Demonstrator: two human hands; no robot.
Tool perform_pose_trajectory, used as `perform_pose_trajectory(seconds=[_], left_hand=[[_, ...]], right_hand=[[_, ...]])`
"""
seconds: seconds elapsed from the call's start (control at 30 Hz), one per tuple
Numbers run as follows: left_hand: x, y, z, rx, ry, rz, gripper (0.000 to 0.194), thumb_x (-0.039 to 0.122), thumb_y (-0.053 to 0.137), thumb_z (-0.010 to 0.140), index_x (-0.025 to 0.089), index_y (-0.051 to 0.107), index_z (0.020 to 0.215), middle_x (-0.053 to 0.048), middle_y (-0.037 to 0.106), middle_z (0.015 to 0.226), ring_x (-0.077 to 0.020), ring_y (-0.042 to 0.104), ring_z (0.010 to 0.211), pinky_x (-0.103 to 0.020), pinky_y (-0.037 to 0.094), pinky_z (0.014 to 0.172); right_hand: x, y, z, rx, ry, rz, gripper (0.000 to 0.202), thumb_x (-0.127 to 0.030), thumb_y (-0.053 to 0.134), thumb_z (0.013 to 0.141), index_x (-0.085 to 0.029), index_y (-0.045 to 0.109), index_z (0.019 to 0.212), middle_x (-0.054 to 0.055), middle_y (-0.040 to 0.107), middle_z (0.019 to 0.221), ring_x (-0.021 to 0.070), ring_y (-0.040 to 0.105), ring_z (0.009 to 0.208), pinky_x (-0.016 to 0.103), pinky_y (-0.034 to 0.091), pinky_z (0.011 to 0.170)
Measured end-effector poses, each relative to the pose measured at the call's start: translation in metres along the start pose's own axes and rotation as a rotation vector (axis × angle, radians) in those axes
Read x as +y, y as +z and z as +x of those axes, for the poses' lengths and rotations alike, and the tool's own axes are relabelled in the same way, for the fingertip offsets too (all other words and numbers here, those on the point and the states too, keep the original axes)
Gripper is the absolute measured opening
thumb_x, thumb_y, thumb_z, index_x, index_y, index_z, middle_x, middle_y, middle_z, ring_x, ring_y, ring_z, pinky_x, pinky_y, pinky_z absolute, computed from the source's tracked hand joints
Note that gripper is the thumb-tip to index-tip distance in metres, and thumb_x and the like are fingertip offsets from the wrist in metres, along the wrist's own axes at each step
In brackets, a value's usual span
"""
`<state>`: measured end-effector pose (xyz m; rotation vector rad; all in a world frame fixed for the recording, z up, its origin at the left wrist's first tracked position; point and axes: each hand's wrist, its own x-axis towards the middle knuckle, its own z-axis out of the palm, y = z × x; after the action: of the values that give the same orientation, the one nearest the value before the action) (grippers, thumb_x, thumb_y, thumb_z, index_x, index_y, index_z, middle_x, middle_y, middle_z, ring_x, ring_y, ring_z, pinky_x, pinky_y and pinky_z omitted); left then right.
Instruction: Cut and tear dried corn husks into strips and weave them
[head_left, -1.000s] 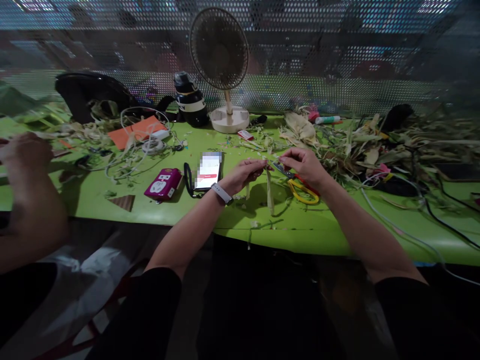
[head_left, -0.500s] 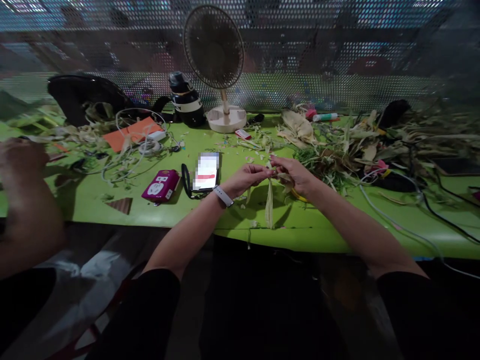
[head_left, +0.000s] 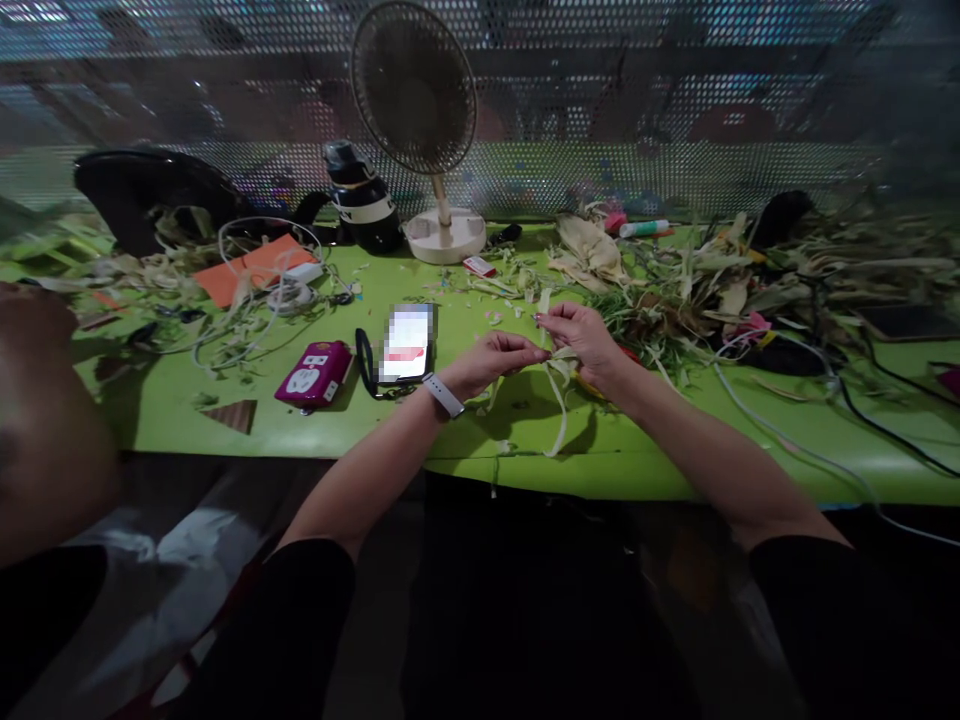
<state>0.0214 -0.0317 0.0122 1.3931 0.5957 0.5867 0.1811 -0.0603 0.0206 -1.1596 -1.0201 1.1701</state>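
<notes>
My left hand [head_left: 495,362], with a pale watch strap [head_left: 444,394] on the wrist, is closed in a pinch on a pale strip of corn husk [head_left: 557,412]. My right hand [head_left: 583,340] pinches the same husk material just above and to the right. One narrow end of the strip dangles below the fingers and curves over the green table [head_left: 450,435]. A short end pokes up above my right fingertips. Where the strips cross between the two hands is too small to make out. Something yellow and red shows partly behind my right hand.
A lit phone [head_left: 409,345] and a magenta socket block [head_left: 315,376] lie left of my hands. Behind stand a fan [head_left: 442,235] and a black bottle [head_left: 367,215]. Husks and greenery [head_left: 675,300] pile up at right, beside cables [head_left: 787,440]. Another person's arm [head_left: 52,430] is at left.
My right hand has shifted slightly, and a husk end now sticks up above it. The hanging strip has swung right and bends where it hung straight. The view has shifted a little.
</notes>
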Motion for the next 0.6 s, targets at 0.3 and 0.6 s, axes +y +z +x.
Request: perform_pose_trajectory(seconds=[0.3,0.6], left_hand=[[0.005,0.003,0.004,0.283,0.017,-0.334,0.017,0.028,0.08,0.068,0.015,0.071,0.076,0.006,0.048,0.049,-0.0015,0.037,0.043,-0.017,0.02,0.041],[0.008,0.001,0.004,0.254,0.042,-0.561,0.018,0.023,0.077,0.072,0.014,0.066,0.083,0.01,0.042,0.045,-0.0003,0.033,0.039,-0.012,0.022,0.04]], right_hand=[[-0.018,-0.02,0.002,0.219,-0.574,-0.578,0.019,-0.038,0.062,0.081,-0.02,0.058,0.076,0.002,0.061,0.079,0.0146,0.054,0.074,0.03,0.043,0.072],[-0.026,-0.019,-0.007,-0.295,-0.142,-0.452,0.018,-0.033,0.067,0.075,-0.016,0.072,0.078,0.002,0.068,0.074,0.0126,0.057,0.064,0.026,0.046,0.061]])
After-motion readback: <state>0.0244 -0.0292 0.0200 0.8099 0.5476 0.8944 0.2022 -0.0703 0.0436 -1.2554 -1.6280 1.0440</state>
